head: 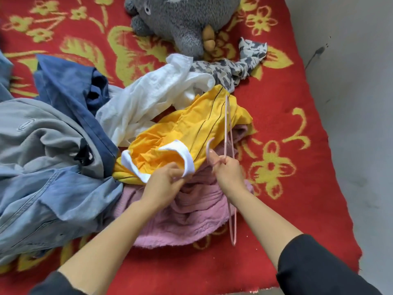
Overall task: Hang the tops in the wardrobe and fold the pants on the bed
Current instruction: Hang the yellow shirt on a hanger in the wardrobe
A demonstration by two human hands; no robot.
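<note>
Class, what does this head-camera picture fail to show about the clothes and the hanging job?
Wardrobe: outside the head view.
Pink garment: mostly under the yellow top; top or pants, unclear.
Denim garment: cut off by the left edge.
Plush toy: cut off by the top edge.
Hanger: seen edge-on in the right hand, so its shape is unclear.

The person wears a black sleeved garment. The right sleeve (319, 271) is plain, matte black cloth whose edge ends partway along the forearm; the left sleeve (51, 285), equally dark, shows only as a small patch. Forearms, left hand (164, 182) and right hand (228, 173) are bare.
</note>
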